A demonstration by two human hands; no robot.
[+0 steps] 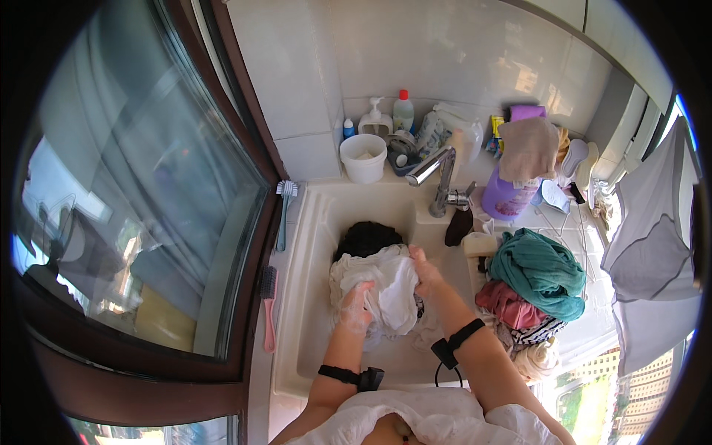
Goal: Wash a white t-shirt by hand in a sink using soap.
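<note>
A wet white cloth garment lies bunched in the cream laundry sink, between my hands. My left hand, covered with suds, grips its lower left side. At the upper right edge of the same garment, my right hand has hold of the fabric; some fingers are hidden behind it. Black fabric sits behind the white garment in the basin. A patterned cloth shows partly beneath the garment, near my right wrist. The chrome faucet stands behind the basin, its spout turned to the left.
On the right ledge are teal cloth, red cloth and striped cloth. A purple bottle and white bucket stand behind. Two brushes, blue and pink, lie left. A brown-framed window borders the sink.
</note>
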